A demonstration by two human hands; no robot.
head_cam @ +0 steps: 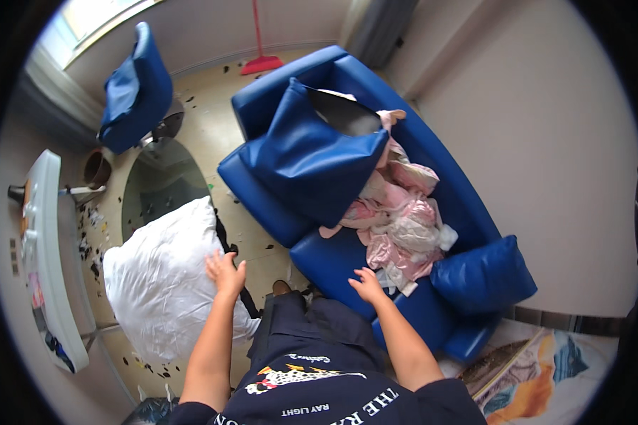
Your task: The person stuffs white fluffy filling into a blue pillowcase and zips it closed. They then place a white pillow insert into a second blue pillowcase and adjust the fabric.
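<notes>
My left hand [226,273] is at the right edge of a big white pillow [162,276], fingers spread. Whether it touches the fabric or hovers just above, I cannot tell. The pillow overlaps the near end of an oval dark glass tabletop [165,180]. Over the front of a blue leather-look sofa [329,260], my right hand [368,287] is held with fingers apart and nothing in it. Just beyond that hand lies a crumpled heap of pink and white shiny cloth [404,228]. A blue sheet-like cover [308,159], partly folded open, drapes across the sofa's far seat.
A blue cushion [484,276] leans at the sofa's near end. Beyond the glass stands a blue swivel chair [138,95], with a brown bin [97,169] nearby. A white shelf-like unit [53,260] lines the left wall. Dark scraps litter the floor [212,111]; a red broom [262,65] stands behind.
</notes>
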